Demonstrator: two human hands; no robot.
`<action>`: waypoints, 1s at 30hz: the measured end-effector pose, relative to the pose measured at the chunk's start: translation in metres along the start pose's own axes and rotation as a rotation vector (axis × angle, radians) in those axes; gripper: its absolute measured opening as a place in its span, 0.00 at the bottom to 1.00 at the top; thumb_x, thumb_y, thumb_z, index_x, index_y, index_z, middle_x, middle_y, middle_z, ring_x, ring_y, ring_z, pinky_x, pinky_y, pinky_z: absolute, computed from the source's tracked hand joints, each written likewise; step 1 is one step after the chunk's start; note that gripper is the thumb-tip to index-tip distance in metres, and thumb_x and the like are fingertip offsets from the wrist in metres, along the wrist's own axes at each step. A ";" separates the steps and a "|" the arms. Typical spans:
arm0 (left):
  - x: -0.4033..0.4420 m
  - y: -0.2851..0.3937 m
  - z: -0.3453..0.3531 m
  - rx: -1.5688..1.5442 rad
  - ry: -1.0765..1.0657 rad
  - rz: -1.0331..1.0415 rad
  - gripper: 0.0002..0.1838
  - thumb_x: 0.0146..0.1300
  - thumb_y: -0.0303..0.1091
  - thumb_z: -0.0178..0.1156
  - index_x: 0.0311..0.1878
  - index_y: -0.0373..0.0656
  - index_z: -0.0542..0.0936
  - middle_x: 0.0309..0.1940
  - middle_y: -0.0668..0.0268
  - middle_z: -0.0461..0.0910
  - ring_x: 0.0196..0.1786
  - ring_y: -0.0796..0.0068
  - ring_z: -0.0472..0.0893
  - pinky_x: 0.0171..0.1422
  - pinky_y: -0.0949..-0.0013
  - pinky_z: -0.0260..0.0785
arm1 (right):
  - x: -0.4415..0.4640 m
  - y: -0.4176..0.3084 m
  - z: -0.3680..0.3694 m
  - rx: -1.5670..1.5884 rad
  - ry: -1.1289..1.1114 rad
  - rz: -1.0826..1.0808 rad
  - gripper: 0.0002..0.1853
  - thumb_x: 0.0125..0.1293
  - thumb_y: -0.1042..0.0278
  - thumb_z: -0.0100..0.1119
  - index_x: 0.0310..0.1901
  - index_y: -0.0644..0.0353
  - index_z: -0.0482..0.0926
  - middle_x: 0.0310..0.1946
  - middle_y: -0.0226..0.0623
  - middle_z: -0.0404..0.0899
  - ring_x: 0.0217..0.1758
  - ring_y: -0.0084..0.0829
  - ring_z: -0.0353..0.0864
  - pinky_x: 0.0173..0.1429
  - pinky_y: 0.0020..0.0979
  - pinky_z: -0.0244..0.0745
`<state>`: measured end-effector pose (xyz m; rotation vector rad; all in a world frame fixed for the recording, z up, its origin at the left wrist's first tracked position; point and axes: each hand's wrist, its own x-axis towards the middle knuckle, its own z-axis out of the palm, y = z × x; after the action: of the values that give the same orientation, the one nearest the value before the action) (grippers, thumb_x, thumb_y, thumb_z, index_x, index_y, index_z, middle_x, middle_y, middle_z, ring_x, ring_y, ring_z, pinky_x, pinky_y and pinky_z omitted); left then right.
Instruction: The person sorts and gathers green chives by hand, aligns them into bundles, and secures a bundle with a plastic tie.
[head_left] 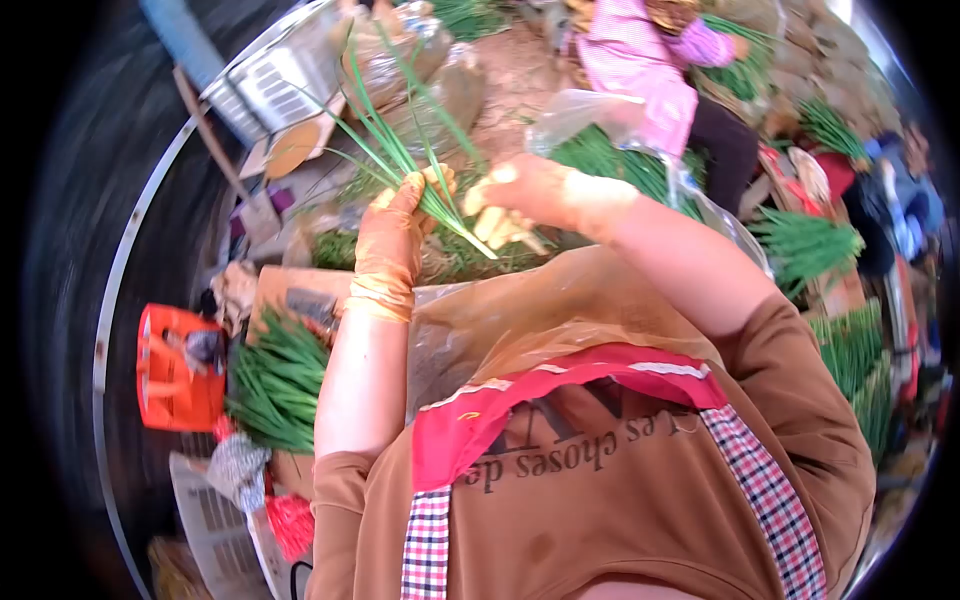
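My left hand (398, 225), in a thin orange-tan glove, is closed around a small bunch of green onions (390, 140). Their pale root ends point down to the right, and the long green leaves fan up and to the left. Just right of those root ends is my right hand (512, 205), gloved alike. Its fingers look bent and partly apart, though bright and blurred, and I make out nothing in them. Beneath both hands lies a heap of loose green trimmings (465, 255). A brownish plastic sheet (560, 310) covers my lap.
Green onion piles lie at left (280, 385) and right (805, 245). A plastic bag of greens (620, 165) stands ahead, near a co-worker in a pink checked apron (640, 60). An orange bag (180, 365), a white crate (275, 75) and a wooden-handled shovel (215, 140) are at left.
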<state>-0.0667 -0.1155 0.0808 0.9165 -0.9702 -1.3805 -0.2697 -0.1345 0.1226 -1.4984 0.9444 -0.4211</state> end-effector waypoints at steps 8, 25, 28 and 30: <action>-0.132 0.059 -0.222 0.242 0.576 0.034 0.16 0.69 0.41 0.52 0.48 0.40 0.80 0.37 0.66 0.83 0.35 0.76 0.81 0.35 0.78 0.69 | 0.062 0.058 -0.026 -0.669 0.423 -0.124 0.43 0.59 0.45 0.60 0.64 0.75 0.60 0.55 0.54 0.74 0.61 0.38 0.71 0.64 0.30 0.62; -0.219 -0.060 -0.377 1.017 0.940 -0.713 0.18 0.50 0.37 0.68 0.41 0.36 0.79 0.37 0.56 0.81 0.38 0.62 0.83 0.44 0.66 0.72 | 0.074 0.097 0.018 -0.455 0.014 0.080 0.30 0.64 0.62 0.59 0.61 0.73 0.65 0.56 0.46 0.75 0.58 0.30 0.74 0.64 0.27 0.64; -0.205 -0.031 -0.310 0.560 1.151 -0.594 0.21 0.56 0.43 0.64 0.38 0.29 0.77 0.33 0.56 0.81 0.33 0.66 0.83 0.44 0.66 0.72 | 0.076 0.098 0.021 -0.451 -0.008 0.086 0.29 0.64 0.62 0.59 0.61 0.73 0.66 0.56 0.46 0.75 0.58 0.29 0.73 0.64 0.27 0.64; -0.213 -0.032 -0.317 0.695 1.111 -0.610 0.19 0.57 0.42 0.58 0.38 0.31 0.79 0.34 0.52 0.82 0.36 0.60 0.84 0.47 0.63 0.72 | 0.074 0.097 0.025 -0.507 -0.010 0.095 0.28 0.64 0.62 0.59 0.60 0.72 0.67 0.55 0.45 0.75 0.58 0.29 0.73 0.64 0.27 0.64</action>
<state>0.2263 0.0844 -0.0639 2.3050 -0.2510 -0.7030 -0.2363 -0.1659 0.0069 -1.8966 1.1651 -0.1037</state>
